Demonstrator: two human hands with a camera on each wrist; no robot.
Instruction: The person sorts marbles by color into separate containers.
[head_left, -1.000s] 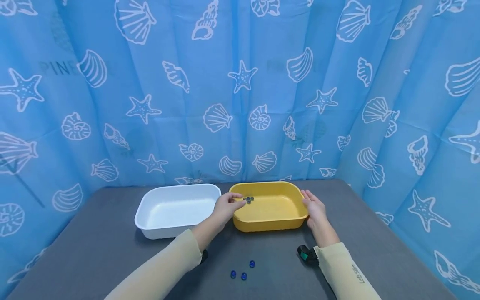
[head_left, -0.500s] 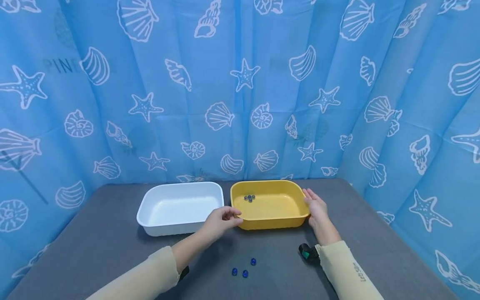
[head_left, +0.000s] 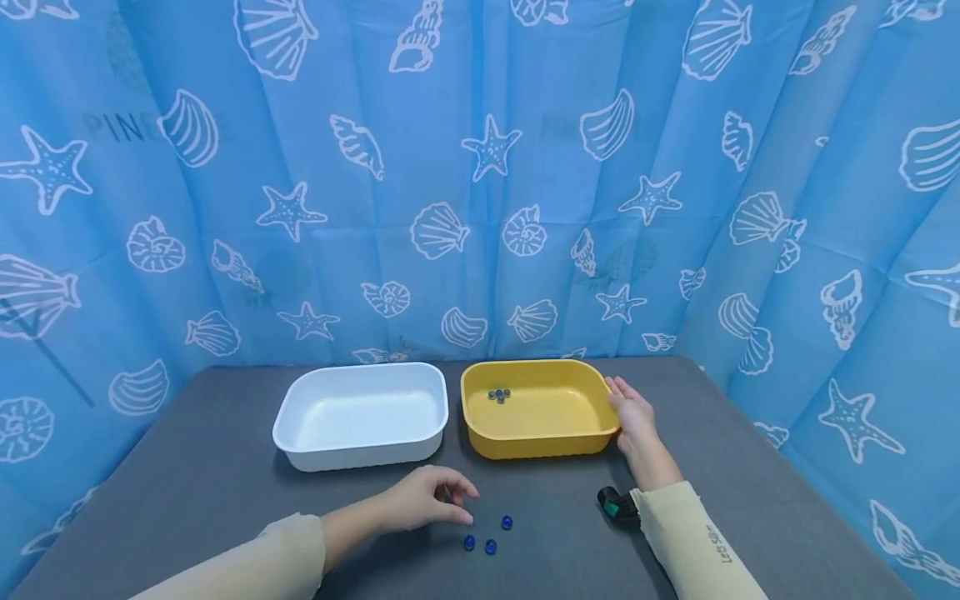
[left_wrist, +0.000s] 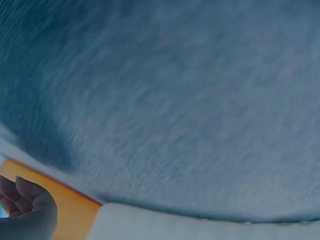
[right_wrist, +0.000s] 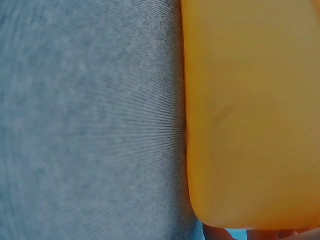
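In the head view my left hand [head_left: 423, 500] hovers over the grey cloth, fingers bent loosely, with nothing between thumb and fingertips. Just right of and below its fingertips lie three blue glass marbles, one [head_left: 507, 522] farther back and two nearer, one of them the left marble [head_left: 469, 542]. My right hand [head_left: 633, 417] rests against the right end of the yellow basin [head_left: 547, 448], its fingers extended along the outer wall. Several dark marbles [head_left: 500, 396] lie grouped on the basin floor at the left. The right wrist view shows the yellow basin wall [right_wrist: 255, 120] with fingertips [right_wrist: 265, 234] below its end.
A white basin [head_left: 360, 457] stands left of the yellow one, a narrow gap between them. Both sit on a grey cloth-covered table [head_left: 225, 500]. Behind hangs a blue curtain [head_left: 480, 208] with white shell prints. A black wrist strap [head_left: 617, 507] sits by the right sleeve.
My left hand has moved from over the left part of the yellow basin, back past its front edge, toward the blue marbles on the table. The right hand has stayed at the basin's end.
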